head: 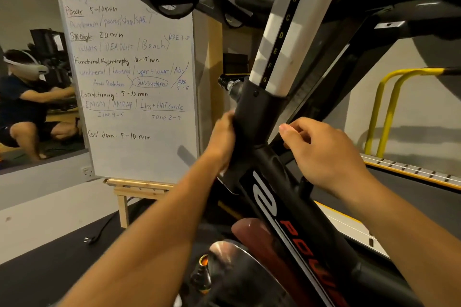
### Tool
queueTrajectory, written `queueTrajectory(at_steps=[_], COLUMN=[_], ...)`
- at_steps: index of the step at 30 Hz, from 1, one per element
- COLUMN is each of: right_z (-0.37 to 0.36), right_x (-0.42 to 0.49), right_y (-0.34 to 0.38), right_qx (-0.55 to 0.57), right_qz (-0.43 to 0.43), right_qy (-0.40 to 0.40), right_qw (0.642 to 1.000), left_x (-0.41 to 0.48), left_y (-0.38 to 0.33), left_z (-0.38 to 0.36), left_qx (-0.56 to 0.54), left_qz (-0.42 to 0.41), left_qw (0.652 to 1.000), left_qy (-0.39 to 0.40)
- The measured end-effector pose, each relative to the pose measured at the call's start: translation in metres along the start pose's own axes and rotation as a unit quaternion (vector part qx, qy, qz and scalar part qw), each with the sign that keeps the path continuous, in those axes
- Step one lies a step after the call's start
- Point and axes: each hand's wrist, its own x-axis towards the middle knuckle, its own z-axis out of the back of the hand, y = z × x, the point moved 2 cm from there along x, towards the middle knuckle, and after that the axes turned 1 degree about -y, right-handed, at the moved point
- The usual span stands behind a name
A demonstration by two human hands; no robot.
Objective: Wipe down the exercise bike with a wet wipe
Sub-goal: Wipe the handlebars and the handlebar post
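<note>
Left hand (222, 137) grips the exercise bike (296, 207) frame tube below the post clamp; right hand (324, 154), fingers curled, just beside the tube; whiteboard (129, 70) behind.

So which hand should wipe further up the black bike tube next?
Left. The left hand already grips the black tube, and a bit of white, probably the wet wipe, peeks out beneath it. The right hand is curled beside the tube with no wipe showing.

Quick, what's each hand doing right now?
Left hand: wrapped round the bike's frame tube.
Right hand: loosely curled, holding nothing visible.
</note>
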Motion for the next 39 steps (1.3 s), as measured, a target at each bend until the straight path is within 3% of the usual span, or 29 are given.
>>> queueTrajectory(at_steps=[3,8,11,14,17,20,22,23,24,25,26,28,32,34,37,39], right_z=[-0.001,-0.005,-0.004,-0.004,-0.002,-0.001,0.005,0.010,0.016,0.022,0.028,0.035,0.036,0.034,0.036,0.040], right_x=[0.002,0.003,0.003,0.004,0.006,0.006,0.009,0.010,0.011,0.012,0.012,0.011,0.014,0.019,0.031,0.040], right_y=[-0.001,-0.004,-0.005,-0.003,0.000,0.000,0.000,-0.002,-0.001,-0.002,-0.003,-0.006,0.008,0.011,0.007,-0.002], right_qx=[0.002,-0.003,-0.004,-0.011,-0.011,-0.004,0.097,0.223,0.351,0.434,0.466,0.443,0.182,0.084,0.034,0.092], right_qz=[0.003,0.003,0.005,0.004,-0.003,-0.005,-0.045,-0.110,-0.175,-0.208,-0.213,-0.181,-0.052,-0.031,-0.035,-0.056], right_qy=[-0.005,-0.011,-0.013,-0.020,-0.012,0.018,0.047,0.073,0.108,0.130,0.142,0.144,0.114,0.110,0.100,0.060], right_qw=[1.000,1.000,1.000,1.000,1.000,1.000,0.993,0.966,0.914,0.867,0.847,0.866,0.975,0.990,0.994,0.992], left_x=[0.007,0.003,-0.007,-0.020,-0.042,-0.072,-0.077,-0.075,-0.076,-0.079,-0.082,-0.083,-0.072,-0.074,-0.077,-0.075], left_y=[-0.030,0.023,0.033,0.019,0.010,0.011,0.011,0.015,0.022,0.027,0.032,0.028,0.004,0.003,0.002,-0.002], left_z=[-0.003,0.020,0.021,0.010,-0.013,-0.045,-0.048,-0.043,-0.038,-0.034,-0.032,-0.033,-0.036,-0.037,-0.036,-0.027], left_qx=[-0.008,0.091,0.060,0.028,0.051,0.182,0.306,0.368,0.425,0.474,0.510,0.542,0.590,0.592,0.602,0.523], left_qz=[-0.005,0.012,0.052,0.012,-0.109,-0.272,-0.315,-0.339,-0.371,-0.393,-0.405,-0.422,-0.465,-0.462,-0.457,-0.475], left_qw=[0.998,0.994,0.995,0.999,0.993,0.944,0.898,0.865,0.825,0.785,0.755,0.722,0.660,0.660,0.654,0.705], left_qy=[0.060,0.061,0.057,0.024,0.018,0.043,0.034,0.030,0.040,0.061,0.079,0.077,0.016,0.016,0.025,0.065])
